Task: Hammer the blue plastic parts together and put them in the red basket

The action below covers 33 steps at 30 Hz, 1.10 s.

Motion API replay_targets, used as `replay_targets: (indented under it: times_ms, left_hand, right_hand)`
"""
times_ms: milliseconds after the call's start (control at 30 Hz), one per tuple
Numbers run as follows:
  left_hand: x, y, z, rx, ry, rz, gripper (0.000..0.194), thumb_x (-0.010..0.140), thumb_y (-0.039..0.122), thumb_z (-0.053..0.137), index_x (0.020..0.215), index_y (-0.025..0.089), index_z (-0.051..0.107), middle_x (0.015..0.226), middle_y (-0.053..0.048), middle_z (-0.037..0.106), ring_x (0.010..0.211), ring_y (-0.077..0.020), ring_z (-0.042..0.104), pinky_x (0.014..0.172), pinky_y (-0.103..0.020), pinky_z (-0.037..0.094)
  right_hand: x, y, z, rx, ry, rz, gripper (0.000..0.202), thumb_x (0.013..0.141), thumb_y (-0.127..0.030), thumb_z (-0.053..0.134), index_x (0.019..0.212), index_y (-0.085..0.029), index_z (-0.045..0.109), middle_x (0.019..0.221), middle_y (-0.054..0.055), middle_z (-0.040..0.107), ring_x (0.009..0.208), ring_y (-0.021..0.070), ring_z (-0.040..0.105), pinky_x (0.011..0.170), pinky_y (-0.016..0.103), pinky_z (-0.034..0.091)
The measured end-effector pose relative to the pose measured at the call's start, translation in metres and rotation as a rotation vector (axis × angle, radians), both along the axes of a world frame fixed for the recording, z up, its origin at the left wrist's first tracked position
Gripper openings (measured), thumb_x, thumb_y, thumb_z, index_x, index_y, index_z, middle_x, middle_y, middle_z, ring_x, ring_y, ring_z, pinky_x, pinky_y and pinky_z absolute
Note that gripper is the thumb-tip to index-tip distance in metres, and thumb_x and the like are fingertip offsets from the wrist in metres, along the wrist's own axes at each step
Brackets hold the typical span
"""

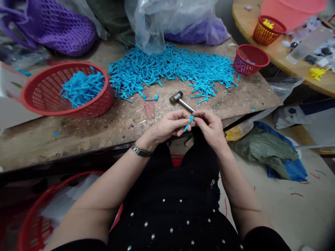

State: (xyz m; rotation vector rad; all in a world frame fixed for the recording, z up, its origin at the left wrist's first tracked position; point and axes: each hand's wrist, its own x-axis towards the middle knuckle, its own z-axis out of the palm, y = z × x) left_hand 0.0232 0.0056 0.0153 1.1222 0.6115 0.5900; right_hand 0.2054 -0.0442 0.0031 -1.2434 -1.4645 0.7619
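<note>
Between my two hands, just past the near edge of the workbench, is a small blue plastic piece (187,126) with a thin stem pointing down and a wider head. My left hand (174,124) pinches it from the left with thumb and fingers. From the right, the thumb and forefinger of my right hand (208,124) close on its head end. A mallet (177,98) with a dark, two-faced head and metal handle lies behind my fingers. Beyond it spreads a big heap of similar blue plastic pieces (167,68).
A red basket (34,101) holding blue pieces stands on the left of the workbench (110,129). At the right corner sits a smaller red basket (258,61). Plastic bags (178,17) rest behind the heap. A round wooden table (243,21) with more baskets is at upper right.
</note>
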Motion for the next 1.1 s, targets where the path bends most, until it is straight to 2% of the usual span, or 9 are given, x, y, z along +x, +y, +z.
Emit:
replay_targets:
  times_ms: [167,267,367,500,600,700,800,967,1100]
  left_hand:
    - [-0.002,-0.001,-0.002,0.043,0.041,-0.018,0.03,0.081,0.042,0.078,0.085,0.018,0.06,0.072,0.0,0.068,0.046,-0.0038,0.045,0.042,-0.019,0.024]
    - [-0.001,-0.001,0.001,0.209,0.105,0.033,0.02,0.088,0.037,0.07,0.089,0.019,0.061,0.074,0.0,0.068,0.048,-0.0052,0.047,0.044,-0.02,0.03]
    - [-0.001,-0.002,0.004,0.436,0.219,0.07,0.011,0.091,0.03,0.063,0.091,0.019,0.064,0.074,0.0,0.066,0.052,-0.0071,0.049,0.048,-0.021,0.037]
    - [-0.002,-0.003,0.002,0.6,0.313,0.119,0.012,0.093,0.027,0.058,0.096,0.019,0.067,0.075,0.001,0.065,0.057,-0.0088,0.051,0.054,-0.022,0.04]
    - [-0.003,-0.004,-0.003,0.618,0.303,0.13,0.014,0.094,0.027,0.057,0.1,0.018,0.066,0.075,0.001,0.065,0.056,-0.0083,0.051,0.054,-0.022,0.04]
    - [-0.003,-0.005,-0.007,0.595,0.312,0.139,0.014,0.095,0.029,0.057,0.095,0.017,0.065,0.072,0.002,0.064,0.053,-0.0076,0.051,0.052,-0.021,0.04]
    - [-0.004,-0.005,-0.008,0.562,0.323,0.167,0.014,0.095,0.03,0.058,0.092,0.017,0.064,0.069,0.001,0.064,0.049,-0.0069,0.051,0.049,-0.02,0.039]
    - [-0.006,-0.005,-0.009,0.516,0.274,0.211,0.012,0.095,0.029,0.059,0.092,0.018,0.061,0.071,0.001,0.067,0.047,-0.0048,0.054,0.048,-0.017,0.04]
    - [-0.007,-0.005,-0.01,0.454,0.246,0.221,0.011,0.094,0.029,0.059,0.092,0.018,0.059,0.071,0.002,0.068,0.046,-0.0038,0.054,0.045,-0.016,0.038]
  right_hand:
    - [0.006,0.002,0.001,-0.08,0.047,0.075,0.015,0.088,-0.034,0.065,0.082,-0.021,0.065,0.071,-0.004,0.062,0.066,0.0118,0.058,0.066,0.026,0.048]
    - [0.007,0.002,0.003,-0.085,0.095,0.109,0.013,0.088,-0.032,0.066,0.08,-0.021,0.063,0.068,-0.005,0.06,0.06,0.0094,0.054,0.06,0.024,0.044]
    - [0.007,0.002,0.003,-0.074,0.017,0.085,0.011,0.089,-0.028,0.065,0.081,-0.021,0.064,0.068,-0.006,0.058,0.061,0.0091,0.053,0.061,0.024,0.042]
    - [0.008,0.003,0.005,-0.083,-0.062,0.098,0.011,0.09,-0.028,0.064,0.082,-0.021,0.064,0.069,-0.006,0.058,0.063,0.0098,0.053,0.062,0.025,0.041]
    - [0.008,0.005,0.008,-0.096,-0.105,0.125,0.012,0.09,-0.03,0.064,0.082,-0.021,0.064,0.071,-0.005,0.06,0.065,0.0109,0.054,0.064,0.025,0.042]
    - [0.01,0.012,0.012,-0.081,-0.154,0.14,0.016,0.091,-0.033,0.062,0.081,-0.021,0.064,0.07,-0.004,0.06,0.066,0.0125,0.055,0.065,0.026,0.043]
    - [0.018,0.027,0.011,-0.005,-0.212,0.075,0.013,0.091,-0.03,0.059,0.083,-0.021,0.066,0.074,-0.002,0.063,0.07,0.0148,0.058,0.07,0.028,0.045]
    - [0.037,0.061,0.004,0.16,-0.573,-0.129,0.011,0.088,-0.018,0.057,0.084,-0.021,0.067,0.088,0.004,0.07,0.087,0.0209,0.063,0.084,0.033,0.048]
    - [0.04,0.076,0.002,0.133,-0.854,-0.116,0.022,0.092,-0.016,0.052,0.099,-0.019,0.072,0.099,0.01,0.072,0.094,0.0245,0.063,0.085,0.035,0.048]
